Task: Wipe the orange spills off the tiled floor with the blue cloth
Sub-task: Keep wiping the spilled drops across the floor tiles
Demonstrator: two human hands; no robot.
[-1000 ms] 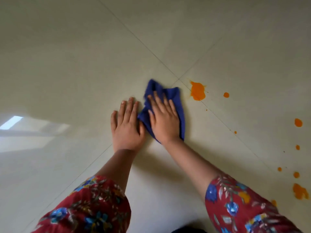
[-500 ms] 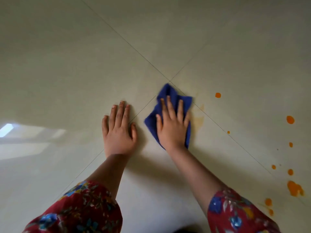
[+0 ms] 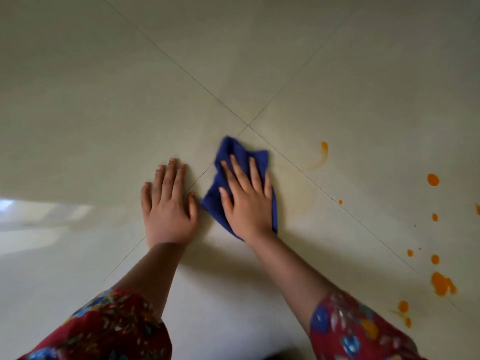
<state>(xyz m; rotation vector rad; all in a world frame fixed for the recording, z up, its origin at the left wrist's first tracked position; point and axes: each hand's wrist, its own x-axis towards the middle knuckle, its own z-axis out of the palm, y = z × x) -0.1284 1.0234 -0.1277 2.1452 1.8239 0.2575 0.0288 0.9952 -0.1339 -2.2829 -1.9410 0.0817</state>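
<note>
A person's right hand (image 3: 246, 201) presses the blue cloth (image 3: 235, 152) flat against the tiled floor (image 3: 104, 100). Its fingers (image 3: 237, 170) are straight and slightly spread across the crumpled fabric, curling round nothing. The cloth lies near the middle of the scene, just near of the point where four tiles meet, with its far corner poking out beyond the fingertips. The left hand (image 3: 168, 206) rests palm down on bare tile just left of the cloth, its fingers (image 3: 174, 175) straight and close together and its thumb almost at the cloth's edge. Red floral sleeves (image 3: 109, 328) cover both forearms at the near edge.

To the right of the cloth a curved orange streak (image 3: 322, 157) trails into a faint yellowish haze. Orange drops (image 3: 433, 179) still dot the tiles well off to the right, the largest blotch (image 3: 441, 284) lying nearer.

A second earlier a thick orange blot sat beside the cloth; only the haze remains there now. The small round drop seen half a second ago has been dragged into the streak, and the cloth has drawn back toward the left hand.
</note>
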